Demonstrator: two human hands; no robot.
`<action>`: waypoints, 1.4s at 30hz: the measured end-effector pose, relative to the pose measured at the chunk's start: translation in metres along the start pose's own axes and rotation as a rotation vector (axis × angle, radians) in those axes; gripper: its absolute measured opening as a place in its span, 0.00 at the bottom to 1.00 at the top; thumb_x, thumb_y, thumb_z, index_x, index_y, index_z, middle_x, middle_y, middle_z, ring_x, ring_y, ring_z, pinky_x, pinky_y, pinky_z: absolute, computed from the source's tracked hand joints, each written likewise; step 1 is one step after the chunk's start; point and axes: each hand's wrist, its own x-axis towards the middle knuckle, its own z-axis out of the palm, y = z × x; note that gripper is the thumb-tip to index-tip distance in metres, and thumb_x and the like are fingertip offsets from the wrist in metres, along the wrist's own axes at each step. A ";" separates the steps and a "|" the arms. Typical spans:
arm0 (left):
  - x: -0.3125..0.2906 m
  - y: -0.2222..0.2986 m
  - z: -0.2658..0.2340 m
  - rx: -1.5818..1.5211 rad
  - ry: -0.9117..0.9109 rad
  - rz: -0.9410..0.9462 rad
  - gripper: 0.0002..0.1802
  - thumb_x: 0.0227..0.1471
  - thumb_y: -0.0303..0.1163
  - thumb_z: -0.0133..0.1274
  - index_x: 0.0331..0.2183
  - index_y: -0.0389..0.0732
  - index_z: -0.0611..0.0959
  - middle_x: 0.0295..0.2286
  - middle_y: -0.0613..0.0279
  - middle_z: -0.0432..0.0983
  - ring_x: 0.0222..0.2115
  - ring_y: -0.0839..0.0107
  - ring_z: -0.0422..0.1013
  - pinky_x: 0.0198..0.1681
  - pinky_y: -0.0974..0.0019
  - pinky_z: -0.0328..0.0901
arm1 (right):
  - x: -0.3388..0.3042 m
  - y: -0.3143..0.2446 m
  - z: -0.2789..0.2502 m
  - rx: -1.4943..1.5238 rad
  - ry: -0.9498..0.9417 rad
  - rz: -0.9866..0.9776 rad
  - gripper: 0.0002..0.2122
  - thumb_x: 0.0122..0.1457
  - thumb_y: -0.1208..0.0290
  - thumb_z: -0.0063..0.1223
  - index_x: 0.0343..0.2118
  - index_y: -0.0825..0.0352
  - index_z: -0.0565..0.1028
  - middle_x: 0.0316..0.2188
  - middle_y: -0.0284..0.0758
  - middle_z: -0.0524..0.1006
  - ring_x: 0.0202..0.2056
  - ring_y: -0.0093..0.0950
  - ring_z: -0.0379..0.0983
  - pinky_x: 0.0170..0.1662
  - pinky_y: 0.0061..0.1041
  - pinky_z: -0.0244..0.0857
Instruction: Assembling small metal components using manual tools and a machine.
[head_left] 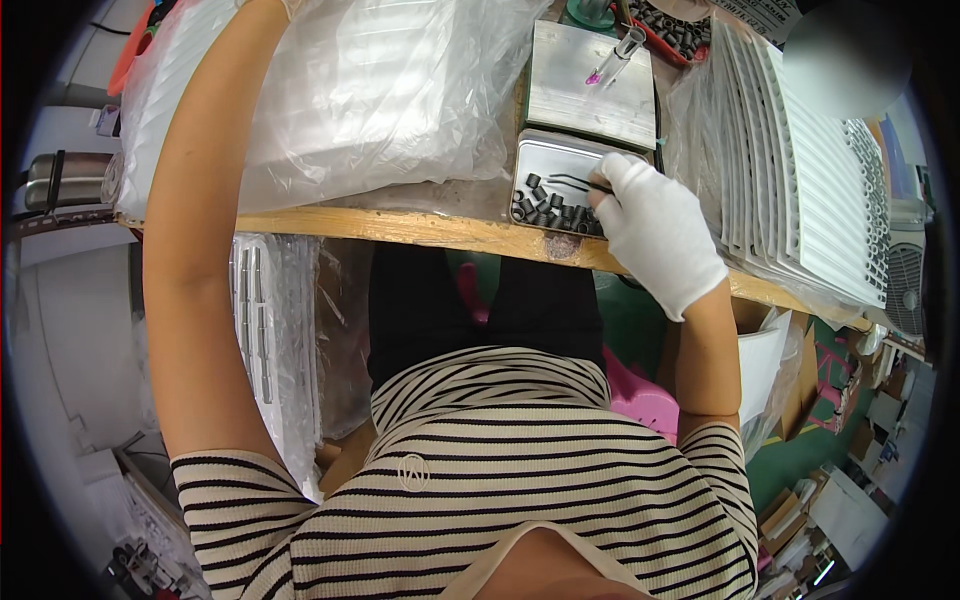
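My right hand [655, 225], in a white glove, pinches dark curved tweezers [575, 182] over a shallow white tray [535, 150] at the bench's front edge. Several short black tubes [552, 208] lie loose in the tray; the tweezer tips point left above them, and I see nothing between the tips. My left arm reaches far forward over a stack of plastic-wrapped white ribbed trays [350, 110]. Only the cuff end of my left hand [290, 6] shows at the upper edge; its fingers are out of the frame.
Behind the tray sits a flat metal block [580, 95], with a clear tube [622, 50] with a pink end on it. A red bowl [690, 50] of black pieces stands farther back. Stacked white sheets [780, 170] with tube ends stand right. The wooden bench edge [450, 230] runs before me.
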 end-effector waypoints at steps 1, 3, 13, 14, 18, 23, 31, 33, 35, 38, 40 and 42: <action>0.000 0.001 0.000 0.003 -0.001 -0.004 0.10 0.48 0.29 0.47 0.32 0.38 0.81 0.32 0.43 0.76 0.35 0.49 0.74 0.39 0.52 0.66 | 0.004 -0.003 0.000 -0.030 -0.010 -0.024 0.06 0.54 0.73 0.51 0.34 0.67 0.73 0.29 0.45 0.75 0.31 0.44 0.73 0.34 0.37 0.67; 0.000 0.001 0.002 -0.081 0.095 -0.011 0.10 0.48 0.30 0.47 0.31 0.38 0.82 0.32 0.43 0.77 0.34 0.49 0.74 0.39 0.53 0.67 | 0.007 -0.010 0.003 -0.060 -0.022 -0.054 0.06 0.54 0.72 0.51 0.34 0.66 0.73 0.28 0.44 0.75 0.31 0.43 0.74 0.34 0.37 0.68; -0.042 0.013 -0.029 -0.385 0.371 0.217 0.12 0.51 0.28 0.50 0.39 0.35 0.79 0.31 0.47 0.76 0.34 0.56 0.73 0.38 0.61 0.66 | -0.001 -0.029 0.023 -0.225 0.069 -0.001 0.06 0.52 0.72 0.53 0.33 0.64 0.72 0.30 0.38 0.74 0.29 0.40 0.74 0.31 0.36 0.68; -0.051 0.017 -0.042 -0.493 0.390 0.248 0.13 0.52 0.28 0.49 0.40 0.35 0.78 0.30 0.49 0.76 0.32 0.59 0.73 0.36 0.64 0.66 | -0.002 -0.029 0.023 -0.201 0.098 0.000 0.06 0.52 0.72 0.53 0.32 0.64 0.72 0.30 0.38 0.74 0.29 0.40 0.74 0.31 0.36 0.68; -0.108 0.067 -0.095 -0.996 0.012 -0.185 0.13 0.52 0.25 0.50 0.42 0.35 0.78 0.28 0.55 0.76 0.27 0.67 0.70 0.33 0.68 0.65 | -0.004 -0.025 0.025 -0.124 0.111 -0.011 0.06 0.52 0.72 0.53 0.32 0.65 0.72 0.30 0.39 0.74 0.29 0.41 0.73 0.31 0.36 0.68; -0.183 0.084 -0.089 -1.181 0.058 0.050 0.18 0.52 0.25 0.51 0.47 0.37 0.77 0.30 0.66 0.71 0.28 0.81 0.65 0.30 0.78 0.60 | -0.001 -0.023 0.026 -0.169 0.137 0.009 0.04 0.53 0.73 0.51 0.32 0.65 0.72 0.30 0.39 0.74 0.29 0.41 0.73 0.32 0.36 0.68; -0.238 0.114 -0.070 -1.428 -0.177 -0.215 0.18 0.49 0.23 0.54 0.45 0.36 0.79 0.26 0.62 0.71 0.25 0.75 0.65 0.29 0.74 0.61 | -0.013 -0.016 0.010 -0.105 0.289 0.020 0.04 0.53 0.74 0.52 0.31 0.66 0.73 0.29 0.39 0.75 0.32 0.40 0.73 0.35 0.35 0.67; -0.243 0.115 -0.066 -1.431 -0.228 -0.255 0.18 0.49 0.23 0.54 0.45 0.35 0.79 0.25 0.62 0.70 0.25 0.75 0.65 0.29 0.74 0.61 | -0.021 -0.015 0.011 -0.092 0.205 0.020 0.05 0.52 0.74 0.53 0.32 0.66 0.72 0.29 0.38 0.74 0.32 0.39 0.73 0.34 0.35 0.67; -0.244 0.118 -0.066 -1.421 -0.261 -0.242 0.18 0.50 0.21 0.53 0.46 0.35 0.78 0.27 0.64 0.69 0.25 0.77 0.64 0.30 0.76 0.60 | -0.025 -0.017 0.016 -0.130 0.158 0.032 0.06 0.52 0.74 0.54 0.32 0.65 0.72 0.29 0.38 0.74 0.32 0.39 0.73 0.34 0.35 0.67; -0.245 0.121 -0.065 -1.405 -0.281 -0.212 0.19 0.51 0.19 0.52 0.47 0.34 0.78 0.28 0.67 0.68 0.26 0.80 0.64 0.30 0.78 0.60 | -0.023 -0.016 0.023 -0.197 0.182 0.034 0.05 0.53 0.72 0.53 0.30 0.66 0.71 0.31 0.38 0.74 0.28 0.38 0.75 0.30 0.34 0.70; -0.245 0.121 -0.063 -1.399 -0.268 -0.193 0.19 0.51 0.20 0.52 0.47 0.34 0.78 0.28 0.67 0.68 0.26 0.80 0.64 0.30 0.78 0.60 | -0.022 -0.017 0.024 -0.184 0.182 0.051 0.05 0.53 0.72 0.53 0.31 0.65 0.71 0.30 0.38 0.74 0.30 0.39 0.74 0.31 0.35 0.68; -0.247 0.122 -0.060 -1.423 -0.264 -0.196 0.19 0.51 0.20 0.52 0.47 0.34 0.78 0.28 0.68 0.68 0.26 0.80 0.64 0.30 0.78 0.60 | -0.021 -0.017 0.025 -0.172 0.183 0.066 0.06 0.52 0.73 0.53 0.32 0.65 0.71 0.29 0.38 0.73 0.31 0.39 0.73 0.33 0.36 0.67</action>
